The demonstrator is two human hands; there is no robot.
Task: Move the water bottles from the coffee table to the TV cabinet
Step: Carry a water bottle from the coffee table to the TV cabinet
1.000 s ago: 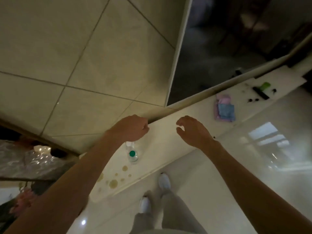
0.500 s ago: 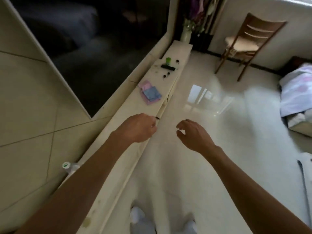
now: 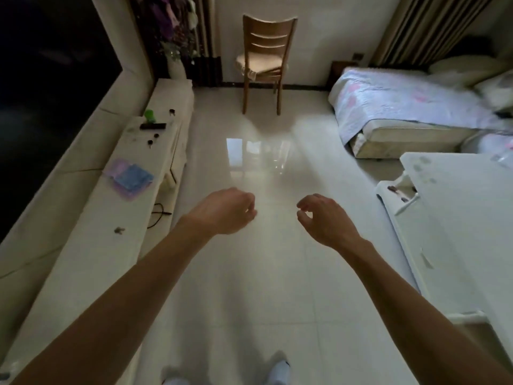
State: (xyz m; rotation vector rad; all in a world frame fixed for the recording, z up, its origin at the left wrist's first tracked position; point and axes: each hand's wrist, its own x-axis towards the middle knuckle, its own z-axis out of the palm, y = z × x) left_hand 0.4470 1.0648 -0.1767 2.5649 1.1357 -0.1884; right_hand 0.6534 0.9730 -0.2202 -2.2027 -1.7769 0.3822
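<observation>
Above the floor [image 3: 258, 287], left hand [image 3: 225, 211], right hand [image 3: 325, 221] hover.

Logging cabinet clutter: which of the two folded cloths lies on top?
The blue cloth: it lies over the pink-purple cloth, whose edges show from under it on the TV cabinet.

A wooden chair [image 3: 265, 59] stands on the glossy tiled floor [image 3: 249, 273] by the far wall [image 3: 319, 29], a bed [image 3: 402, 138] with a floral quilt [image 3: 388, 101] to its right.
</observation>
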